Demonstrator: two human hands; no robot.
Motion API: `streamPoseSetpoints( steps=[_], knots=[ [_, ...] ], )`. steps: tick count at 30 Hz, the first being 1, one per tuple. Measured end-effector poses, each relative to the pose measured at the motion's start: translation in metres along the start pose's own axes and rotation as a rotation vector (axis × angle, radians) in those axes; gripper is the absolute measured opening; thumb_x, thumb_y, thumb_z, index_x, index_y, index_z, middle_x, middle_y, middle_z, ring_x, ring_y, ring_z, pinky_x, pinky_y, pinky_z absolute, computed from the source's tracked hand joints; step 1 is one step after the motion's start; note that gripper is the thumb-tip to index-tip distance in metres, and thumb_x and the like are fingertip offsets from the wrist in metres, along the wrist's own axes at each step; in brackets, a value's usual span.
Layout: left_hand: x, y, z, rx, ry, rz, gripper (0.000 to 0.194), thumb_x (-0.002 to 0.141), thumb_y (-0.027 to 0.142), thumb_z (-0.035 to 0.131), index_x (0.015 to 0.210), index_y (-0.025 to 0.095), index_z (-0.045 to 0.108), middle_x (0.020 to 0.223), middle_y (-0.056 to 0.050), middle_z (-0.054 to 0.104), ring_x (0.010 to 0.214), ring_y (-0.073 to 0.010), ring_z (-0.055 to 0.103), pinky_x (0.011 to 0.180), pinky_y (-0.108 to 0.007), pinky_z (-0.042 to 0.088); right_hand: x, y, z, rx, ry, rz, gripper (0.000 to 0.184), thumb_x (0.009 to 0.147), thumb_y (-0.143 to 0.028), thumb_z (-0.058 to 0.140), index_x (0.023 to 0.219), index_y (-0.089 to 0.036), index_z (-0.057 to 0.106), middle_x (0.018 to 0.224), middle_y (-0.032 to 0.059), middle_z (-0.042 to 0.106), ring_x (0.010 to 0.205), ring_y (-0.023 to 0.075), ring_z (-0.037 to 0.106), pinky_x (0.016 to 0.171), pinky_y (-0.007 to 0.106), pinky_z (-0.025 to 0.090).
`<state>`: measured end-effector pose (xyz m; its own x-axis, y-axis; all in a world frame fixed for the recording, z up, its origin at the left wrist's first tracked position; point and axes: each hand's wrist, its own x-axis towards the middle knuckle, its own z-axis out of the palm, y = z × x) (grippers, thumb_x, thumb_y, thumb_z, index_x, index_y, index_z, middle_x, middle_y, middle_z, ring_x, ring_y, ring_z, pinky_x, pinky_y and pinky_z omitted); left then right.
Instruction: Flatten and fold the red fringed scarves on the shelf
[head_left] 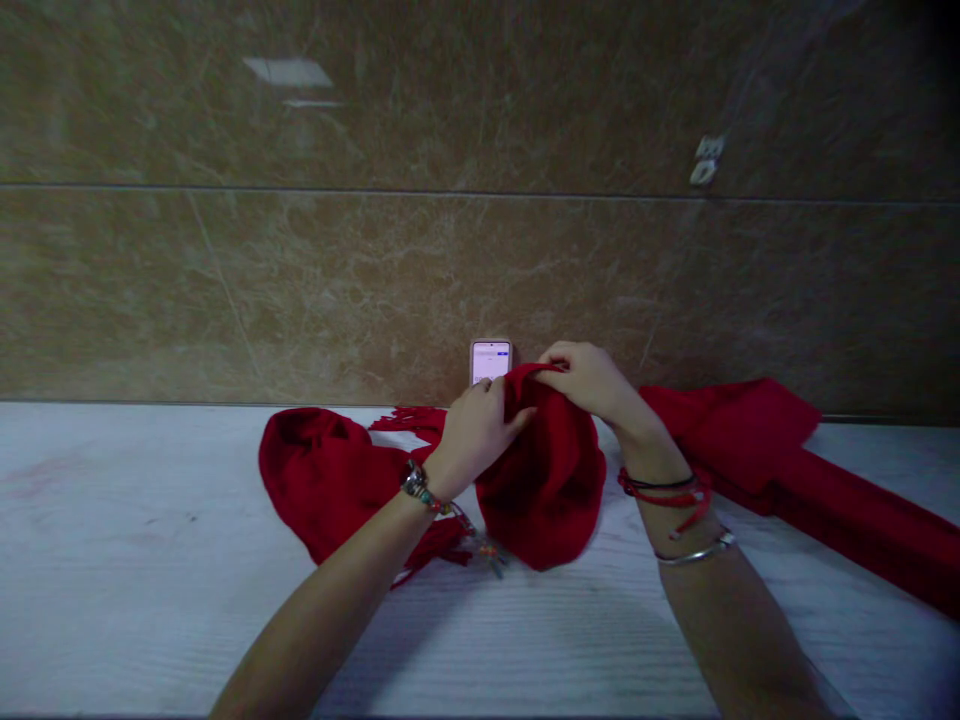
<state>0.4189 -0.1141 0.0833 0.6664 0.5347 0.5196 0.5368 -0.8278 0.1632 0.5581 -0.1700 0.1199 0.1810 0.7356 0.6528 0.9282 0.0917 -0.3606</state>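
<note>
A red scarf (pixel 551 490) with fringed ends lies bunched and looped on the white surface. My right hand (pixel 589 385) pinches the upper edge of its middle fold. At the left side of that same fold, my left hand (pixel 474 425) grips the fabric, thumb lying across it; some of its fingertips are hidden. Another loop of the scarf spreads out to the left, with fringe showing beside and below my left wrist. To the right of my right forearm, a long folded length of red cloth runs off toward the edge of view.
A phone (pixel 491 362) with a lit screen leans against the brown marbled wall (pixel 337 290), just beyond my hands. The white wood-grain tabletop (pixel 135 570) meets that wall at the back. A small white fixture (pixel 706 160) shows higher on the wall.
</note>
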Motion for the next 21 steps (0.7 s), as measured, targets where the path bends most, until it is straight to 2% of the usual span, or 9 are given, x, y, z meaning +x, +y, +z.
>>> streamPoseSetpoints(
  steps=[3,6,10,14,17,19,21],
  knots=[
    [0.001,-0.003,0.000,0.121,0.095,-0.075,0.024,0.083,0.031,0.049,0.099,0.015,0.054,0.098,-0.011,0.057,0.090,-0.0223,0.054,0.074,-0.031,0.043,-0.002,-0.005,-0.001,-0.027,0.015,-0.025,0.012,0.070,-0.025,0.059,0.060,-0.019,0.063,0.069,0.0023,0.062,0.063,0.0145,0.054,0.059,0.026,0.039],
    [0.005,-0.014,-0.010,0.181,0.136,-0.111,0.019,0.081,0.024,0.049,0.094,0.016,0.059,0.100,-0.010,0.054,0.092,-0.0220,0.051,0.075,-0.032,0.042,-0.001,0.000,-0.006,-0.044,0.033,-0.047,0.014,0.069,-0.028,0.061,0.058,-0.019,0.063,0.068,0.0020,0.061,0.062,0.0141,0.053,0.059,0.026,0.039],
    [0.008,-0.034,-0.024,0.241,0.174,-0.170,0.020,0.077,0.019,0.048,0.086,0.016,0.065,0.103,-0.012,0.052,0.097,-0.0266,0.048,0.078,-0.036,0.042,0.002,0.016,-0.017,-0.006,0.017,-0.037,0.018,0.070,-0.032,0.061,0.058,-0.019,0.062,0.067,0.0024,0.060,0.062,0.0149,0.054,0.059,0.027,0.041],
    [0.013,-0.053,-0.029,0.273,0.242,-0.237,0.023,0.078,0.018,0.044,0.084,0.014,0.066,0.105,-0.014,0.052,0.099,-0.0295,0.047,0.078,-0.039,0.041,0.003,0.029,-0.026,0.057,0.035,-0.041,0.021,0.072,-0.036,0.058,0.063,-0.018,0.064,0.073,0.0040,0.061,0.067,0.0159,0.056,0.062,0.028,0.043],
    [0.019,-0.059,-0.026,0.143,0.271,-0.191,0.022,0.079,0.018,0.043,0.085,0.013,0.064,0.103,-0.013,0.054,0.097,-0.0254,0.049,0.080,-0.035,0.041,0.002,0.034,-0.025,-0.028,0.051,-0.029,0.020,0.073,-0.035,0.058,0.063,-0.019,0.064,0.071,0.0037,0.060,0.067,0.0164,0.056,0.063,0.029,0.043],
    [0.022,-0.058,-0.025,-0.037,0.209,-0.132,0.022,0.081,0.018,0.040,0.087,0.013,0.060,0.093,-0.010,0.058,0.089,-0.0202,0.053,0.078,-0.031,0.042,0.001,0.033,-0.021,-0.108,0.056,-0.030,0.014,0.071,-0.031,0.061,0.065,-0.019,0.065,0.072,0.0039,0.060,0.070,0.0176,0.056,0.067,0.031,0.044],
    [0.022,-0.053,-0.026,-0.200,0.130,-0.088,0.021,0.084,0.019,0.037,0.090,0.014,0.057,0.083,-0.006,0.060,0.077,-0.0165,0.055,0.071,-0.028,0.042,0.000,0.027,-0.013,-0.121,0.031,-0.076,0.012,0.068,-0.029,0.066,0.075,-0.019,0.067,0.081,0.0054,0.061,0.078,0.0189,0.056,0.074,0.032,0.044]
  ],
)
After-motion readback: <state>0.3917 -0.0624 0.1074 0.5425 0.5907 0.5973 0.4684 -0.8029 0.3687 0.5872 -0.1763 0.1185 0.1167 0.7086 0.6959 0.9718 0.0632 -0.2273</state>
